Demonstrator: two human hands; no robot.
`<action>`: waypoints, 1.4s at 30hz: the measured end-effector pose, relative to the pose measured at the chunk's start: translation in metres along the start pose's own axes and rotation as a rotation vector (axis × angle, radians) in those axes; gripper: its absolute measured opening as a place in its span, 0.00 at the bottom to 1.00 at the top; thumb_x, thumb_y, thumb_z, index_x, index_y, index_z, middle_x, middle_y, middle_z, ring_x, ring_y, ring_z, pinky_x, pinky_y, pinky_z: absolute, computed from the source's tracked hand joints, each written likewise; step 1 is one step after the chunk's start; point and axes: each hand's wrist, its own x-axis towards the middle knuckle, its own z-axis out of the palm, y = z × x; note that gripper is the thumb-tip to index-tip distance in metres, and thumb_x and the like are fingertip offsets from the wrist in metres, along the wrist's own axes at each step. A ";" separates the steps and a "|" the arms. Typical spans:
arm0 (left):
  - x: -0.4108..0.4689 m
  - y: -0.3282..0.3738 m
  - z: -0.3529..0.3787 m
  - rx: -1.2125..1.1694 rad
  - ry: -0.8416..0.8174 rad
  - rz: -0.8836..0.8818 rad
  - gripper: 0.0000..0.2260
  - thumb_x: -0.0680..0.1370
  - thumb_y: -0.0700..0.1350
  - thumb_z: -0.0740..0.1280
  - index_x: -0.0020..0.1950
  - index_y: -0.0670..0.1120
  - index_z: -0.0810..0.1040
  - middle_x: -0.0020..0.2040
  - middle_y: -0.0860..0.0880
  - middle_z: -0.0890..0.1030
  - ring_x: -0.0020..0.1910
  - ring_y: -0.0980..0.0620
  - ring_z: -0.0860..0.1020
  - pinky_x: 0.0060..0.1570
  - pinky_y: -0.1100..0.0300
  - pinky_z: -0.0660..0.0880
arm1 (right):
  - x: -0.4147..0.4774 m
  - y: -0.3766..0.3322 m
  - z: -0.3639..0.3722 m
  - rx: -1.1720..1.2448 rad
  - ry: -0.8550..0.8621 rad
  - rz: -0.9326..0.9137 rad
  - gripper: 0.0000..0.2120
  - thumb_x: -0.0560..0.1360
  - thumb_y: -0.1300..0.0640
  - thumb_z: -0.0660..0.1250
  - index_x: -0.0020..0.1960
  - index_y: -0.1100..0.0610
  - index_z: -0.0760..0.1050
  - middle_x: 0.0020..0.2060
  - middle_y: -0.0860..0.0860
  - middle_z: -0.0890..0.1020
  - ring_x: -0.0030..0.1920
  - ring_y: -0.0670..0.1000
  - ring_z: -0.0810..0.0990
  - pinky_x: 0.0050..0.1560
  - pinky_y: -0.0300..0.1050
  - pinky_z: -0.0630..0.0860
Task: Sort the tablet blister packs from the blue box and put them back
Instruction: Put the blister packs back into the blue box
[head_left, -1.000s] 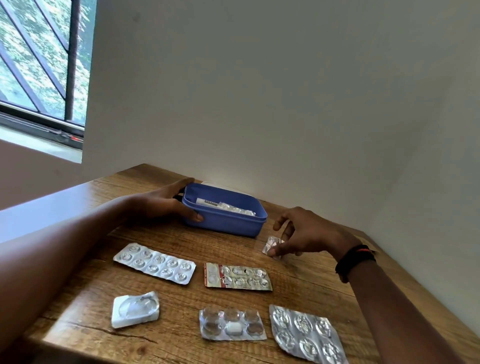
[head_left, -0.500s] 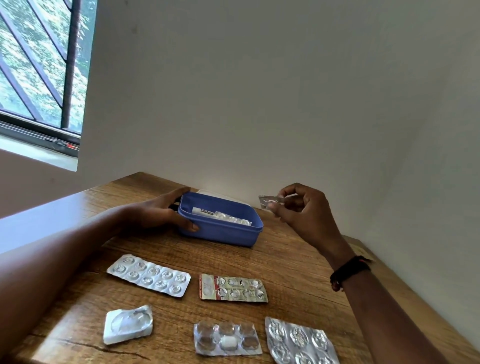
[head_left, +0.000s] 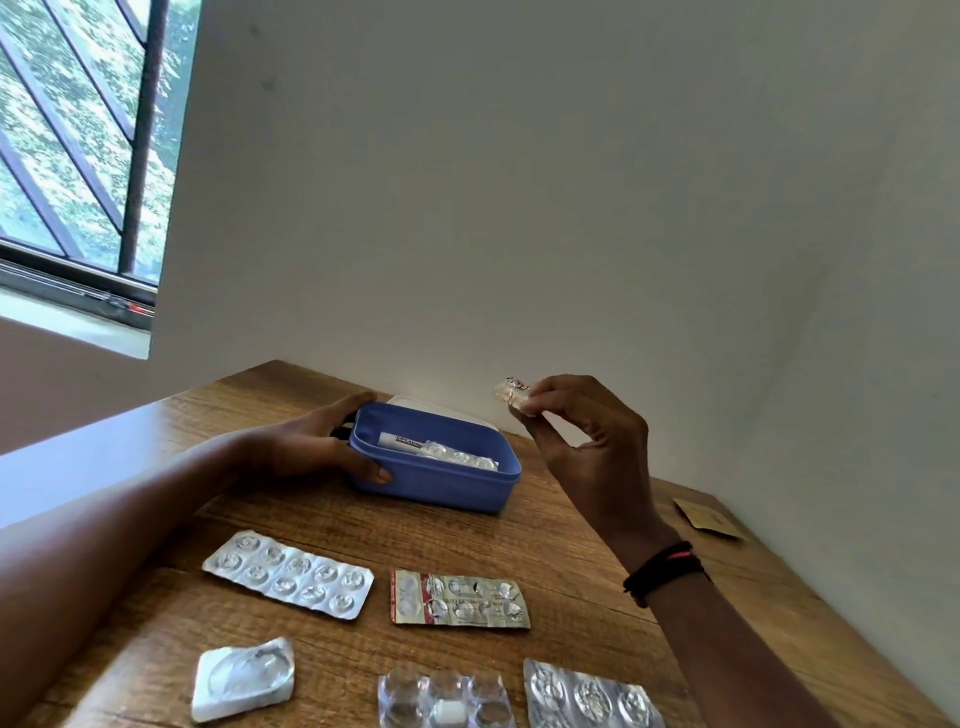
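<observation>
Pinching a small blister piece (head_left: 511, 391) aloft — right hand (head_left: 587, 441); left hand (head_left: 322, 444) clasping blue box (head_left: 441, 480).

I am looking at a brown wooden bench (head_left: 582, 525) with visible grain, which is sitting pushed into the corner of a plain white wall (head_left: 519, 182). A barred window with a dark frame (head_left: 78, 156) is showing green leaves outside at the upper left, and a pale sill (head_left: 67, 325) is running beneath it. Near the bench's far right edge, a small flat tan paper packet (head_left: 707, 518) is lying close to the wall.
</observation>
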 end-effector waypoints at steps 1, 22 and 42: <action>0.000 0.000 0.000 -0.002 0.001 -0.002 0.54 0.54 0.59 0.78 0.76 0.54 0.58 0.69 0.49 0.72 0.67 0.50 0.71 0.69 0.47 0.68 | -0.001 -0.002 0.002 0.030 0.016 0.053 0.05 0.71 0.63 0.75 0.46 0.59 0.83 0.44 0.49 0.84 0.46 0.44 0.83 0.48 0.35 0.79; 0.000 -0.002 0.001 -0.026 -0.015 0.014 0.52 0.56 0.55 0.79 0.76 0.52 0.59 0.67 0.52 0.74 0.65 0.53 0.73 0.68 0.52 0.69 | -0.006 0.005 0.013 0.180 -0.214 0.689 0.07 0.70 0.53 0.76 0.41 0.56 0.83 0.35 0.48 0.84 0.32 0.39 0.77 0.35 0.31 0.72; 0.000 0.003 0.001 0.000 -0.010 -0.001 0.48 0.60 0.52 0.77 0.77 0.50 0.58 0.69 0.50 0.72 0.65 0.51 0.72 0.67 0.52 0.70 | 0.000 -0.002 -0.016 0.069 -1.289 0.663 0.13 0.66 0.44 0.77 0.46 0.47 0.80 0.47 0.50 0.83 0.42 0.43 0.78 0.44 0.42 0.75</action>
